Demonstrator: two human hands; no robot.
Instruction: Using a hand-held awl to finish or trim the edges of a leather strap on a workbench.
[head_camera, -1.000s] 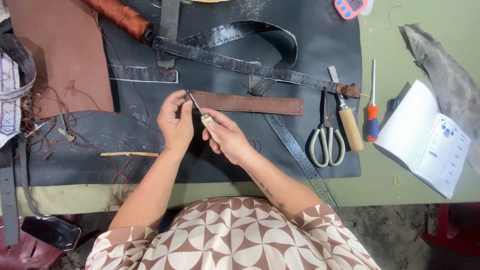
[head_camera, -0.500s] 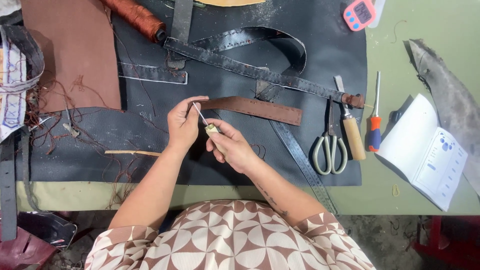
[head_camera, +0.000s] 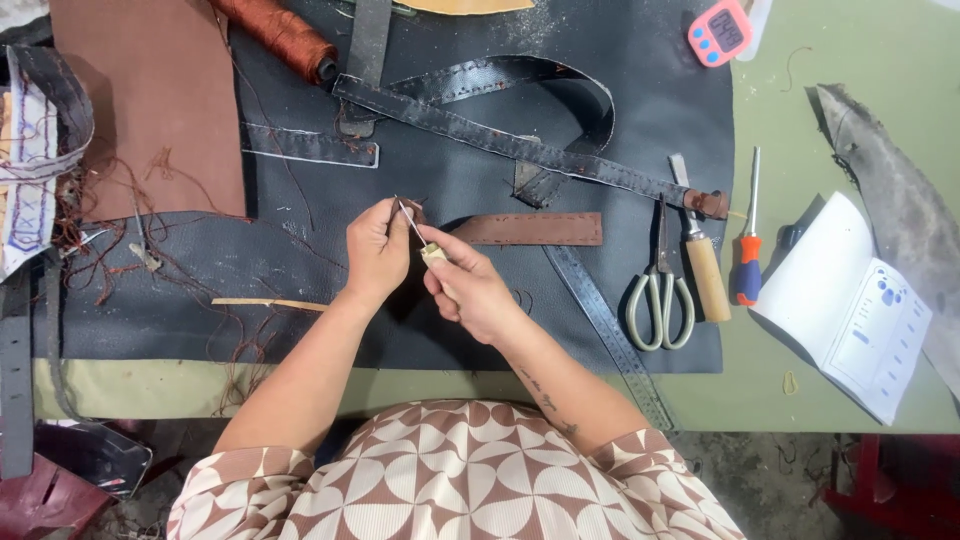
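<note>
A brown leather strap (head_camera: 525, 228) lies near the middle of the black leather sheet (head_camera: 450, 180) that covers the tabletop, its left end pinched by the left hand (head_camera: 378, 250). Compared with 1 second ago, a pale-handled awl (head_camera: 425, 242), gripped in the closed fingers of the right hand (head_camera: 470, 290), is seen tilted more steeply with its tip at that end, so a piercing stroke seems under way. Scissors (head_camera: 658, 290) lie untouched toward the right edge.

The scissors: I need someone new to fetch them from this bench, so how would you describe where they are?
Look at the big black leather sheet covering the green table. Near its right edge, right of the person's right hand, lie the scissors, blades pointing away. Unlike the wooden-handled knife and the orange-and-blue screwdriver beside them, they have two pale looped handles.
</note>
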